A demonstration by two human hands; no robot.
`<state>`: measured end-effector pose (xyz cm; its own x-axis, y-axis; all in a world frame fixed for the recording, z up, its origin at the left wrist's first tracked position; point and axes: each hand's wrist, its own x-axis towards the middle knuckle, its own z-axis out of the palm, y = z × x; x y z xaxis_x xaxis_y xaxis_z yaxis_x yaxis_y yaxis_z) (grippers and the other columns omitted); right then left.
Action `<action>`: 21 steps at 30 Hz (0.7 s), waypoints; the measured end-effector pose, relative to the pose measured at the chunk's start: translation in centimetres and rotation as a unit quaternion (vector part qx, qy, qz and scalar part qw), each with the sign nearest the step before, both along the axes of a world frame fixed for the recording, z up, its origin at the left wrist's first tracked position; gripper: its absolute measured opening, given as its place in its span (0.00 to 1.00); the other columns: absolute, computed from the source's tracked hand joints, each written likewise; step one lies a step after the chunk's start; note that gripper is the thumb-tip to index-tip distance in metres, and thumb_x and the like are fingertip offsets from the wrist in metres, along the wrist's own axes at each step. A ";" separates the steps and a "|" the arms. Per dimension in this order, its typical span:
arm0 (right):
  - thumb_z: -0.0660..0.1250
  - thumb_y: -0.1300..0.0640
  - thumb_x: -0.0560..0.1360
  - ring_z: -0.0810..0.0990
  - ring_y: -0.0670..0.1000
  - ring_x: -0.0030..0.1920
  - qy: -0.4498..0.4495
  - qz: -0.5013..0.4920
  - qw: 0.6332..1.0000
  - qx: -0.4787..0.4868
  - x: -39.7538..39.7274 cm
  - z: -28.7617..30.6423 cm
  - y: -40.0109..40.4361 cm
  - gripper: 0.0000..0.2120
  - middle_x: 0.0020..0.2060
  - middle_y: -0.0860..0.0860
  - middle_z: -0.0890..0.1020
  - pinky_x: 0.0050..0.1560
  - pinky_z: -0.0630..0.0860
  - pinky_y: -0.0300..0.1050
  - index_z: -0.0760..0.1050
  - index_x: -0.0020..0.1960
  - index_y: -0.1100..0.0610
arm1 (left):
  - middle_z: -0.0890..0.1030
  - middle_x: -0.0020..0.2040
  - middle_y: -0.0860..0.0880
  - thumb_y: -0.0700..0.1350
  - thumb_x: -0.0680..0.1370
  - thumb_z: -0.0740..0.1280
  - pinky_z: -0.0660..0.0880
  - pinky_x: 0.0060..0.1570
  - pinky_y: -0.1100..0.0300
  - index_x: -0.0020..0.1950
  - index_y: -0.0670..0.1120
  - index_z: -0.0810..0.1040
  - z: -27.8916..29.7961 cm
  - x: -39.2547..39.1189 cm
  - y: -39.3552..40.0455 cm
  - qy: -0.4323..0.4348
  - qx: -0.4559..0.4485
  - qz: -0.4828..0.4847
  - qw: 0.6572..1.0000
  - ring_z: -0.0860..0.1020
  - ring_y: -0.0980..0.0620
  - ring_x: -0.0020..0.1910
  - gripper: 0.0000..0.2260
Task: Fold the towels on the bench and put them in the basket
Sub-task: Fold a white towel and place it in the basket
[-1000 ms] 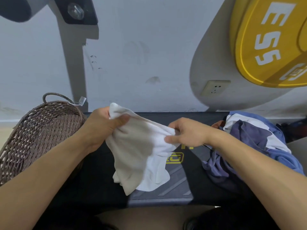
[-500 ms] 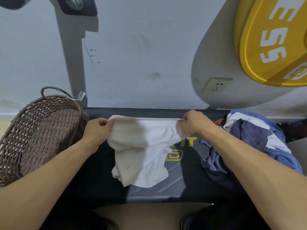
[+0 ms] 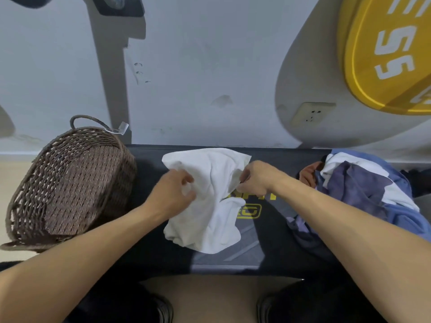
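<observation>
Head view, going from left to right: a brown woven basket (image 3: 70, 183) sits just left of the left hand (image 3: 173, 194), tipped a bit, with a loop handle at its far rim. It stands at the left end of the black bench (image 3: 149, 241). Past the basket a grey post (image 3: 112, 85) goes up the wall.

Between the two hands lies a white towel (image 3: 210, 201), crumpled on the bench. Nothing blocks it but the hands. Yellow letters on the bench peek out under the right hand (image 3: 254, 179); the towel and hand hide most of them, so they cannot be read.

Right of the right hand is a heap of blue, white and orange cloths (image 3: 363, 190). Up on the wall beyond that hand is a socket (image 3: 312, 114), and a big yellow disc (image 3: 391, 54) with white letters "SS".

Both arms reach forward, bare. The left hand's fingers curl and pinch the towel's left side. The right hand pinches the towel's right edge with bent fingers.
</observation>
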<state>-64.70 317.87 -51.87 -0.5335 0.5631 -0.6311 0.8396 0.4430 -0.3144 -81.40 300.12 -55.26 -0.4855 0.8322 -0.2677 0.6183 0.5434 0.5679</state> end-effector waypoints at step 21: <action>0.77 0.47 0.70 0.80 0.55 0.40 -0.243 0.251 0.935 -0.063 2.2 2.2 -0.6 0.16 0.40 0.51 0.80 0.42 0.78 0.46 0.80 0.49 0.57 | 0.81 0.43 0.50 0.44 0.75 0.69 0.75 0.43 0.52 0.45 0.51 0.73 0.3 -4.3 -2.5 0.047 -0.108 -0.045 0.992 0.78 0.48 0.41 0.05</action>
<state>-62.53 317.28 -49.71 -0.3430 0.2237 -0.9123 0.5934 0.8045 -0.0258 -85.68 297.63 -54.99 -0.4421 0.8019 -0.4018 0.7146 0.5856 0.3826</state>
